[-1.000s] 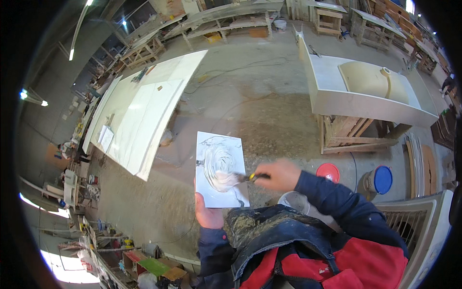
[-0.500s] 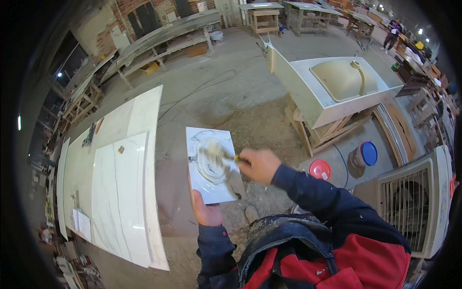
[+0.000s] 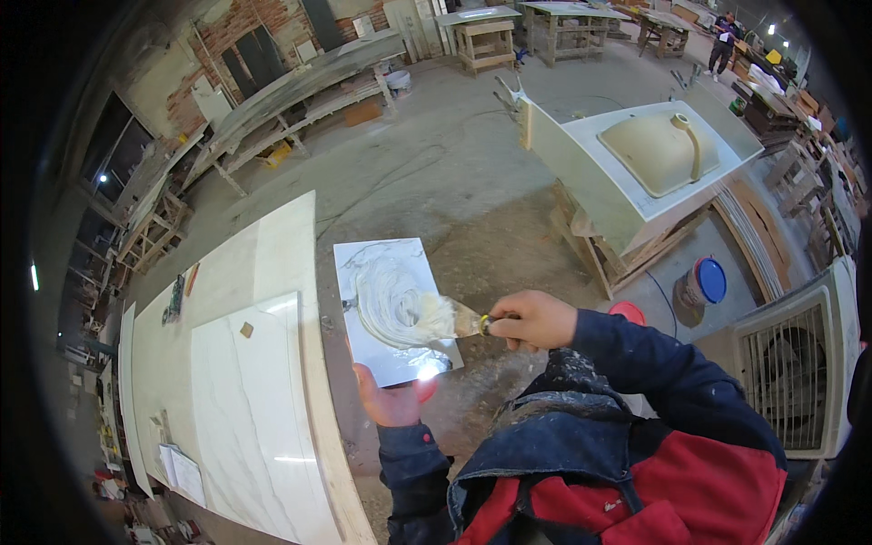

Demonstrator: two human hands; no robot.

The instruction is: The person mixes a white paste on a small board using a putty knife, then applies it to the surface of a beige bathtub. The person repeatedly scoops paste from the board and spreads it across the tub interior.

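A small white board (image 3: 386, 368) lies across my left hand (image 3: 392, 401), which grips its near edge from below with the thumb showing at the side. Pale grey paste (image 3: 374, 295) is smeared over the board in curved, ring-like streaks. My right hand (image 3: 536, 320) is closed around the dark handle of a putty knife (image 3: 467, 322). A thick lump of the creamy paste covers the end of the blade, over the board's right edge. Light glares off the board's near right corner.
A pale bench (image 3: 263, 241) at left bears a white veined slab (image 3: 259, 400). At right, an upturned cream sink basin (image 3: 649, 150) sits on a white panelled unit over a wooden stand. A blue-lidded bucket (image 3: 708, 282), red lid (image 3: 628, 312) and vented cooler (image 3: 786, 363) are nearby.
The putty knife has moved rightward and nearer, from the middle of the board to its right edge. The paste is spread wider across the board. The whole view has shifted slightly.
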